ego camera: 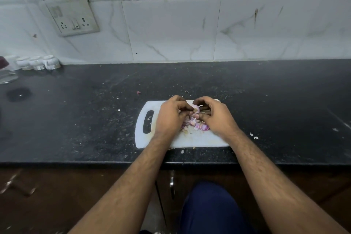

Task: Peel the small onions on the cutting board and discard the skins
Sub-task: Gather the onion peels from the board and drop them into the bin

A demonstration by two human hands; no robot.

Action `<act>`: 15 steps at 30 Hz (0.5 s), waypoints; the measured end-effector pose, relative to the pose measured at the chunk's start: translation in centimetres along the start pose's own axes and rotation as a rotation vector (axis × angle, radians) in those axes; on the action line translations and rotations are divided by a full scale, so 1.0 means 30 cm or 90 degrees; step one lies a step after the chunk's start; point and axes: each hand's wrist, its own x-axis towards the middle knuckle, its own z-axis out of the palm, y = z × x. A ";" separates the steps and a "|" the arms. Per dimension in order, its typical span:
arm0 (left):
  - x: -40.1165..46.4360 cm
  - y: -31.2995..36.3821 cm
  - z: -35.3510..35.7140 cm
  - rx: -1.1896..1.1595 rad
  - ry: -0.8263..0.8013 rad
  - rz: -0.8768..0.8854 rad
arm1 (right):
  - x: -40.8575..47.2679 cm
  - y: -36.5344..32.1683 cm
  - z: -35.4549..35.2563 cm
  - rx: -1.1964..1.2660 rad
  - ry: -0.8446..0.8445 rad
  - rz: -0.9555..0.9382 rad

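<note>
Two hands are pinching one small onion [196, 109] together — left hand [171, 115] and right hand [213, 116], fingers curled — over purple skins [193, 124] lying on the white cutting board [201, 139].

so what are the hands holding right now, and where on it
Both hands, left and right, pinch one small onion between their fingertips over the cutting board, gripping its opposite sides; the exact contact spots are hidden.

One head-worn camera looks forward and down, close above the cutting board [152, 138] at six o'clock; the tiled wall [171, 30] fills twelve.
</note>
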 end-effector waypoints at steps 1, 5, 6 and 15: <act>-0.003 0.005 -0.002 0.023 0.002 0.015 | 0.000 0.000 -0.001 0.006 -0.002 -0.001; -0.016 0.029 -0.002 0.143 -0.001 0.060 | -0.004 -0.003 -0.002 -0.007 -0.010 -0.006; -0.019 0.035 0.000 0.181 -0.008 0.071 | -0.004 -0.005 -0.001 -0.011 -0.009 -0.006; -0.034 0.061 0.003 0.281 -0.012 0.082 | -0.008 -0.004 -0.001 -0.025 -0.017 -0.001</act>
